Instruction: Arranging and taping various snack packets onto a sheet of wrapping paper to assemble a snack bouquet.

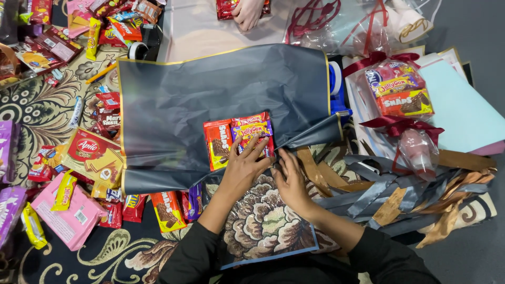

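My left hand [243,167] lies flat, grip spread wide, fingertips pressing the snack packets [239,138] on the dark grey wrapping sheet [173,115]. My right hand [291,181], fingers loosely apart, holds nothing, touching the sheet's lower edge just beside them.

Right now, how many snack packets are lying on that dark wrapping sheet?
2 show. An orange-red chocolate bar packet lies left; a pink-purple candy packet sits beside it, under the left hand. More may hide beneath the hand on the dark sheet.

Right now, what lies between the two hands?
Head view: a strip of the dark wrapping sheet separates the left hand from the right hand.
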